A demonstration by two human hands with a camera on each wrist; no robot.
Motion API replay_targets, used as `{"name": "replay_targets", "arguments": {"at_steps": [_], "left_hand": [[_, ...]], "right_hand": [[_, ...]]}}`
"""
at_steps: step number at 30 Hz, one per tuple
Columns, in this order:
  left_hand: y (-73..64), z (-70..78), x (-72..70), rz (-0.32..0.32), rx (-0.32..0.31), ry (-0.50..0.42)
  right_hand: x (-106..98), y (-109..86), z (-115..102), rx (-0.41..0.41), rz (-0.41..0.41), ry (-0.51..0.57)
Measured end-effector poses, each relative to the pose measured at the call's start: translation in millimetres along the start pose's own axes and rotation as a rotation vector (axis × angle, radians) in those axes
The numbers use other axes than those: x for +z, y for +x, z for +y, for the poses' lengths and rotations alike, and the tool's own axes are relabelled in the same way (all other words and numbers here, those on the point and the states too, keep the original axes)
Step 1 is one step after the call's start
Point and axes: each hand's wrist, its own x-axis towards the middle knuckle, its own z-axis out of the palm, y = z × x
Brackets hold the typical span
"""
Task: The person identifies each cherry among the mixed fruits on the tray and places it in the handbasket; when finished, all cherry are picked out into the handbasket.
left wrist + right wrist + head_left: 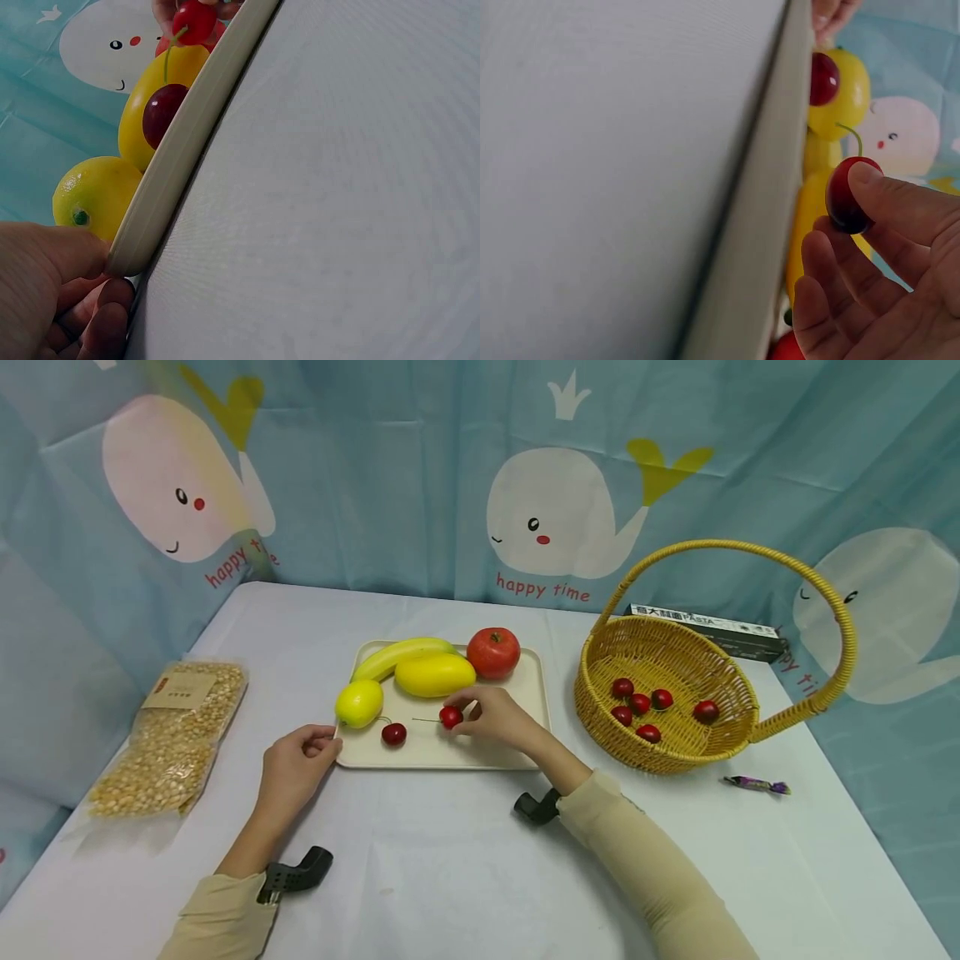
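Over the cream tray (442, 760), my right hand (497, 720) pinches a red cherry (451, 717) between thumb and fingers. In the right wrist view that cherry (851, 196) has its green stem pointing away from the hand. My left hand (298, 766) grips the tray's front left corner; in the left wrist view the thumb (82, 251) lies at the rim. A darker cherry (393, 734) lies on the tray beside a lemon (359, 704). Behind them are a banana (405, 656), a yellow mango-like fruit (435, 676) and a red round fruit (493, 653).
A yellow woven basket (651, 762) with a tall handle and several cherries stands right of the tray. Behind it lies a black pasta box (738, 639). A purple-wrapped candy (757, 785) lies in front. At left rests a bag of corn kernels (168, 743).
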Motion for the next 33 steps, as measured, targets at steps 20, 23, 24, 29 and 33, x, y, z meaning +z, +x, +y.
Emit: {"name": "replay_targets", "arguments": {"at_steps": [20,23,24,29,33], "left_hand": [[0.4,-0.1,0.8,-0.008,0.011,0.017],[0.1,0.0,0.4,-0.008,0.012,0.016],[0.0,0.1,0.3,-0.008,0.012,0.016],[-0.1,0.1,-0.1,-0.005,0.016,0.021],[0.0,0.7,-0.8,-0.007,0.008,0.013]], "right_hand": [[-93,-71.4,19,0.114,0.266,0.049],[-106,-84.2,24,0.124,0.308,0.049],[-111,-88.3,25,0.123,0.325,0.05],[-130,-104.9,29,0.142,0.397,0.056],[-139,-114.9,35,0.212,0.43,0.049]]}}
